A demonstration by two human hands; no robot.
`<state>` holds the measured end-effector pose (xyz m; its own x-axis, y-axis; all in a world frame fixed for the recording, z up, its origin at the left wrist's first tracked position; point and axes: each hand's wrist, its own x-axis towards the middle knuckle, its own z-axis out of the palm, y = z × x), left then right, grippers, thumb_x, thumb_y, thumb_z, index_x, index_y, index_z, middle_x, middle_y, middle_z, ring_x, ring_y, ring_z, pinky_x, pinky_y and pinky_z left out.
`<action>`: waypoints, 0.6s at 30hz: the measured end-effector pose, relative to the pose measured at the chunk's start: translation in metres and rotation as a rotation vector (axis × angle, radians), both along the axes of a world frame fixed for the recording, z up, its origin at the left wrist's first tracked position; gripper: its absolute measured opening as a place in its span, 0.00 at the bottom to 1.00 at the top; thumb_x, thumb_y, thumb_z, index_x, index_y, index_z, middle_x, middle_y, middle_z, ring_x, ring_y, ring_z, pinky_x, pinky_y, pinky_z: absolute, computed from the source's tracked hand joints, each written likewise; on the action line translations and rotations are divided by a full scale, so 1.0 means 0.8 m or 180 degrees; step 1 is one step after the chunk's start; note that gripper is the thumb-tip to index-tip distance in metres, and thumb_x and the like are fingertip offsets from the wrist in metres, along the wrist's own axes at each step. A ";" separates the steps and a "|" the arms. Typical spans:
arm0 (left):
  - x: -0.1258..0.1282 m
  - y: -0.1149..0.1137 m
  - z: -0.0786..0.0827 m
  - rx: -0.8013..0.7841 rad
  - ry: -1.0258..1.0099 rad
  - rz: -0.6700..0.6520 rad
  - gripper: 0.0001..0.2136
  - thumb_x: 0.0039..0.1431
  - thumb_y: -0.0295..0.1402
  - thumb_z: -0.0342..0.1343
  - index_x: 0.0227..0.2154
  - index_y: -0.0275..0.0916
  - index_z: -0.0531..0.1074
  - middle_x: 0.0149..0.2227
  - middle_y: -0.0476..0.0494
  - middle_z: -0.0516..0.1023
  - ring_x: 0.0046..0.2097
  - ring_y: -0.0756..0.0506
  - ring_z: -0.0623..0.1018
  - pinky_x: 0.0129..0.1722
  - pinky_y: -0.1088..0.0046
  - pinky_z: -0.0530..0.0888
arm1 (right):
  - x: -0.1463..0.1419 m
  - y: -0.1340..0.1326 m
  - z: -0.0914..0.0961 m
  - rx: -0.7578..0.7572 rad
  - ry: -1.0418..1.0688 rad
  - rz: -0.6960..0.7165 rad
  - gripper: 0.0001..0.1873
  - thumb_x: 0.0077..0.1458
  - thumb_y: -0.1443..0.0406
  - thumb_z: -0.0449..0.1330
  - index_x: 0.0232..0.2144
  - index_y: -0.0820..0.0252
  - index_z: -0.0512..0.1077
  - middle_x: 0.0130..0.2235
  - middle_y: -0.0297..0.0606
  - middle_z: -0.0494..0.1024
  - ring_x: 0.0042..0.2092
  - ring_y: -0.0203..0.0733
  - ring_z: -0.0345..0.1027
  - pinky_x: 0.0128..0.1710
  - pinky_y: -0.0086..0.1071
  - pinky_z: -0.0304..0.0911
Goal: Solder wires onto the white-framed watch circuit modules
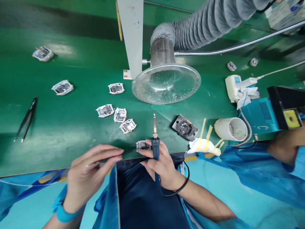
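Note:
My right hand (pixel 160 165) is closed round the blue handle of a soldering iron (pixel 155 140), its metal tip pointing away from me over the green bench (pixel 71 127). The same hand's fingers touch a small white device with an exposed circuit board (pixel 142 145) at the bench's near edge. My left hand (pixel 91 170) is at the edge to the left, fingers pressed together in a pinch around something thin that I cannot make out, perhaps a wire. Its fingertips point toward the device.
Several more small white devices (pixel 120 115) lie scattered on the bench. Black tweezers (pixel 26 119) rest at the left. A clear fume hood (pixel 166 83) on a grey hose stands behind. A black fixture (pixel 185 127), white cup (pixel 230 128) and another person's arm (pixel 286 143) are at the right.

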<state>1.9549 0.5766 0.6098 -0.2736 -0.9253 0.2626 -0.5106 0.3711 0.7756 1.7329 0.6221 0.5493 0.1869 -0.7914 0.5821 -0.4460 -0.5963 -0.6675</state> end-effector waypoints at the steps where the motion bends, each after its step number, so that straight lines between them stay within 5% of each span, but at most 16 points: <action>1: 0.007 -0.002 0.002 -0.0135 -0.0171 0.0162 0.02 0.64 0.36 0.65 0.37 0.48 0.83 0.37 0.50 0.86 0.36 0.46 0.84 0.33 0.72 0.80 | -0.005 -0.003 0.000 -0.0012 0.0127 0.0117 0.08 0.66 0.71 0.61 0.34 0.55 0.73 0.50 0.37 0.85 0.62 0.46 0.73 0.64 0.53 0.68; 5: 0.017 -0.009 -0.003 -0.0353 -0.0382 0.0201 0.04 0.64 0.37 0.65 0.33 0.46 0.81 0.36 0.51 0.86 0.37 0.44 0.84 0.34 0.69 0.80 | -0.013 -0.007 0.003 -0.0083 0.0470 0.0276 0.10 0.66 0.71 0.59 0.33 0.54 0.76 0.52 0.34 0.84 0.62 0.44 0.71 0.66 0.50 0.68; 10: 0.006 -0.003 -0.018 -0.0041 -0.0520 0.0302 0.07 0.66 0.41 0.63 0.40 0.45 0.81 0.39 0.49 0.86 0.39 0.45 0.85 0.43 0.71 0.81 | -0.013 -0.004 -0.002 -0.0081 0.0575 0.0108 0.07 0.64 0.72 0.61 0.35 0.55 0.76 0.54 0.39 0.83 0.65 0.50 0.69 0.66 0.53 0.68; 18: -0.031 0.008 -0.020 0.1021 0.0539 0.0031 0.04 0.68 0.35 0.60 0.37 0.42 0.75 0.39 0.45 0.85 0.42 0.44 0.86 0.40 0.72 0.84 | -0.023 0.001 -0.010 -0.0036 0.0626 -0.0002 0.06 0.64 0.73 0.62 0.40 0.56 0.74 0.53 0.44 0.83 0.63 0.51 0.72 0.59 0.51 0.73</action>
<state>1.9302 0.5829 0.5940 -0.2418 -0.9703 -0.0005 -0.3673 0.0910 0.9256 1.7145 0.6229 0.5410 0.2975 -0.7851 0.5433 -0.5675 -0.6030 -0.5606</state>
